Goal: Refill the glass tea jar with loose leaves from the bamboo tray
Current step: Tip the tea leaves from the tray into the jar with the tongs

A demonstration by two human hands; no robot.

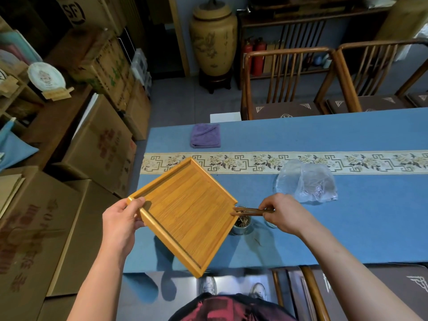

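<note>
My left hand (124,218) grips the left corner of the square bamboo tray (185,212), which is lifted and tilted with its right corner over the glass tea jar (242,224). The tray's floor looks bare. The jar stands on the blue tablecloth, partly hidden by the tray corner, with pale loose leaves showing inside. My right hand (281,213) pinches a pair of brown wooden tongs (249,211) whose tips reach the tray's right corner just above the jar mouth.
A crumpled clear plastic bag (305,181) lies right of the jar. A folded purple cloth (205,136) sits at the table's far left. A patterned runner (324,162) crosses the table. Wooden chairs (287,84) stand beyond; cardboard boxes (97,144) line the left.
</note>
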